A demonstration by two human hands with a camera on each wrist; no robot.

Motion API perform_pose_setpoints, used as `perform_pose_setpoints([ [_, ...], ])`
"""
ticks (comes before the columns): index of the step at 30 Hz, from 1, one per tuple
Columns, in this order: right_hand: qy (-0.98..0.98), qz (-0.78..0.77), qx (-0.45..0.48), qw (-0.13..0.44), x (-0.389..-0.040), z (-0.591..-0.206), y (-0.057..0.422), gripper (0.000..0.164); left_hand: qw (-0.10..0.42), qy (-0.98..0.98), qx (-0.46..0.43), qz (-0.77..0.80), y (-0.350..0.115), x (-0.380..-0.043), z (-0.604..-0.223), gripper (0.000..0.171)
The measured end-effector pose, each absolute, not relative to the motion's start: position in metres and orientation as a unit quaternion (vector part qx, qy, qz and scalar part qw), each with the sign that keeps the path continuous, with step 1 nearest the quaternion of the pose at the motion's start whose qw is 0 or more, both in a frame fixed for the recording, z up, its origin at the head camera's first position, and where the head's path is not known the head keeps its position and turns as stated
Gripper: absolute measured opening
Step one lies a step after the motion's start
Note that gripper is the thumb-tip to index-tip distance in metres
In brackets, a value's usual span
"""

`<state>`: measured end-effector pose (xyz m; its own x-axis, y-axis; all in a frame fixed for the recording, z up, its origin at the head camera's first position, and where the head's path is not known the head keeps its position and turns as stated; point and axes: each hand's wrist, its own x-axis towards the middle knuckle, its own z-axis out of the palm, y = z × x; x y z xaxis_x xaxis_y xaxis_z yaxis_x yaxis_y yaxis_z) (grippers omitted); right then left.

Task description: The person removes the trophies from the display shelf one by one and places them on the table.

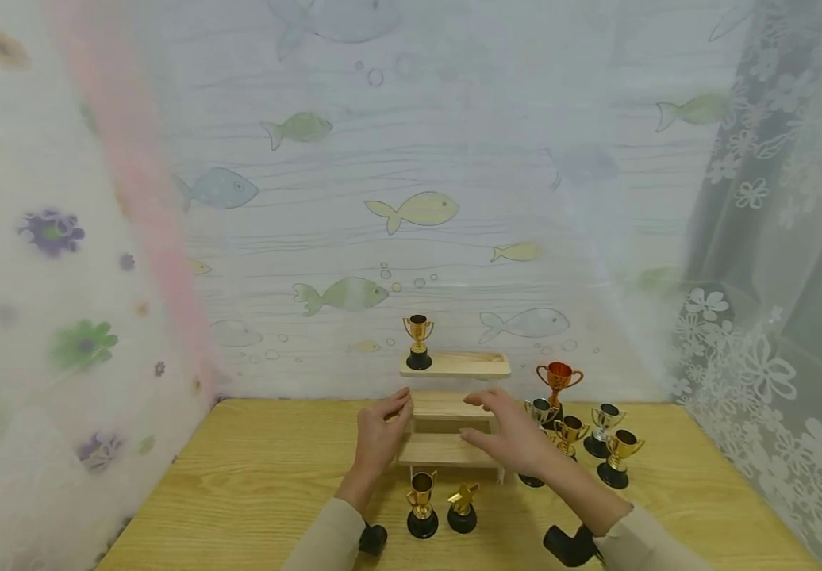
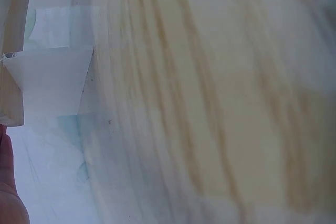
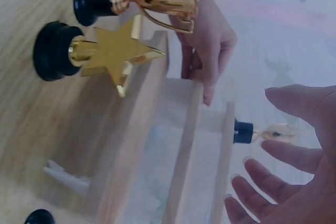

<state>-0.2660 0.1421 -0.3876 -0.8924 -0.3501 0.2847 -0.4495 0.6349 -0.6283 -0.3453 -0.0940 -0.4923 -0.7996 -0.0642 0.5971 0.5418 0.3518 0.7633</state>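
Observation:
A three-step wooden display stand [image 1: 447, 450] with white supports stands in the middle of the table. At the left end of its middle step, my left hand [image 1: 377, 440] pinches the board between thumb and fingers; the right wrist view shows these fingers around the board's end. My right hand [image 1: 518, 440] hovers by the stand's right side, fingers spread and holding nothing in the right wrist view. A small gold trophy cup [image 1: 418, 333] on a black base stands on the top step, at the left. The lower two steps carry nothing.
In front of the stand are another gold trophy cup [image 1: 422, 496] and a gold star trophy [image 1: 463, 503]. A red cup [image 1: 558, 377], a silver cup [image 1: 605, 420], a gold cup [image 1: 622, 452] and other trophies stand right. Fish-patterned curtain [image 1: 411, 262] hangs behind the table.

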Motion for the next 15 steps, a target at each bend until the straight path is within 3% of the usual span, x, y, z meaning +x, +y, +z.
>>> perform_pose_setpoints([
  [15, -0.897, 0.38, 0.212, 0.081, -0.315, -0.36, 0.107, 0.059, 0.28, -0.781, -0.153, -0.536, -0.094, -0.344, -0.492, 0.021],
])
